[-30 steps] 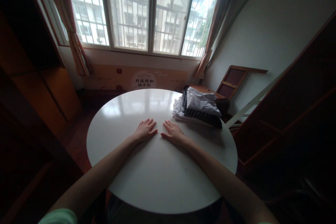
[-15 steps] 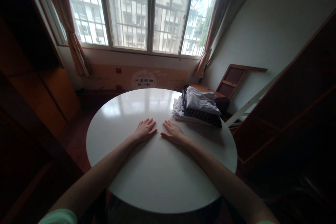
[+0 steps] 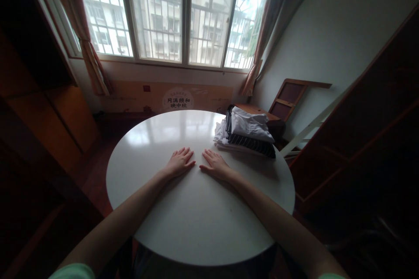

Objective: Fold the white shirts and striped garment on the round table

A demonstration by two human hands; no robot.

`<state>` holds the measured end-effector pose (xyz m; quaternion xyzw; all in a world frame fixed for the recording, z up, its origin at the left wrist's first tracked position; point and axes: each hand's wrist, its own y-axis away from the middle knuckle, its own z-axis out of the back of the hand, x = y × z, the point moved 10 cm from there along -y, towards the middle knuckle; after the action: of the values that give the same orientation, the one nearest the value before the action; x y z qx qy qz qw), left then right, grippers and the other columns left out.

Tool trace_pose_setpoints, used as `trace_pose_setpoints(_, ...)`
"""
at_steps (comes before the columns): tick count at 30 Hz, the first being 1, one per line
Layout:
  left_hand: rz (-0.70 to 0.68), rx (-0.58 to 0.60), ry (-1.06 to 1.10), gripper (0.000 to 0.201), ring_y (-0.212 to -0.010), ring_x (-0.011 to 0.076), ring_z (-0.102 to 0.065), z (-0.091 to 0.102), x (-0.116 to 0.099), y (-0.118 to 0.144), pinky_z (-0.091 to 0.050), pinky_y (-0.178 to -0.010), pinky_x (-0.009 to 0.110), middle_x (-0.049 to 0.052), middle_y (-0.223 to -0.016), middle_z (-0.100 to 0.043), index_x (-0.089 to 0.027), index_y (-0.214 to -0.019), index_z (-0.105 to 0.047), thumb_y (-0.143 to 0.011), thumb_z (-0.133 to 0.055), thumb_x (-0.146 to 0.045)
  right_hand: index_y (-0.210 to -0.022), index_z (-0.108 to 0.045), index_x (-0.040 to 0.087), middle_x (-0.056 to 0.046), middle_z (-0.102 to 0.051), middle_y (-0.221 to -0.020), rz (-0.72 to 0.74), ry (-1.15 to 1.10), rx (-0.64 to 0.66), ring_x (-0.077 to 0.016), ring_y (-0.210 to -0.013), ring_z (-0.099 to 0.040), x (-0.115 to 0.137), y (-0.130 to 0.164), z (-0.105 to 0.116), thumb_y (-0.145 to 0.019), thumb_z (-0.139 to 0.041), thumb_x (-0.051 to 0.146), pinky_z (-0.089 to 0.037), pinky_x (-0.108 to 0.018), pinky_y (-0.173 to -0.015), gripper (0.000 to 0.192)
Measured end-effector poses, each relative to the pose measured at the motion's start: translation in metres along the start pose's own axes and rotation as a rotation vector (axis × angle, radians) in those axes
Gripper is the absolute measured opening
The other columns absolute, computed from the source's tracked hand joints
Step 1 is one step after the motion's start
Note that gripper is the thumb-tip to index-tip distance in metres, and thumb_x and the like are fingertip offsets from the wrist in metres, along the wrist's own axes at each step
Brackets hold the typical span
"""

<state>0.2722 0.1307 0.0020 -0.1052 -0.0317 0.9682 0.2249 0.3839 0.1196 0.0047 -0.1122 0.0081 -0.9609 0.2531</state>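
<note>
Both hands lie palm down on a round white table (image 3: 196, 218), holding nothing. My left hand (image 3: 180, 161) rests left of the table's middle, its fingers spread and pointing away from me. A small gap separates it from my right hand (image 3: 215, 165), which is flat and open in the same way. Just beyond my right hand, a stack of folded clothes (image 3: 247, 133) sits at the table's far right. A white garment (image 3: 250, 123) tops the stack, above a black one with white stripes (image 3: 252, 144); more white cloth shows underneath.
Behind the table, a barred window (image 3: 160, 17) hangs between curtains (image 3: 90, 61). Below it leans a long orange printed board (image 3: 131, 96). A wooden chair (image 3: 288, 98) stands past the clothes, and wooden cabinets (image 3: 62, 117) line the left.
The view has shifted very slightly. My hands and the clothes stay in place on the table.
</note>
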Motion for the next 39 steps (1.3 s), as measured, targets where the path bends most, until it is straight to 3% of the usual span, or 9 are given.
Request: trace_pose_setpoints(39, 0.007, -0.020, 0.019, 0.057, -0.134, 0.0257, -0.025, 0.0018, -0.0006, 0.0018, -0.022, -0.107, 0.045, 0.009, -0.144, -0.032, -0.022, -0.134, -0.039, -0.087, -0.030, -0.053, -0.137, -0.035, 0.012, -0.015, -0.026, -0.145, -0.012, -0.045, 0.013, -0.0263, -0.135, -0.020, 0.0009, 0.0026, 0.0031, -0.084, -0.037, 0.059, -0.017, -0.042, -0.109, 0.071)
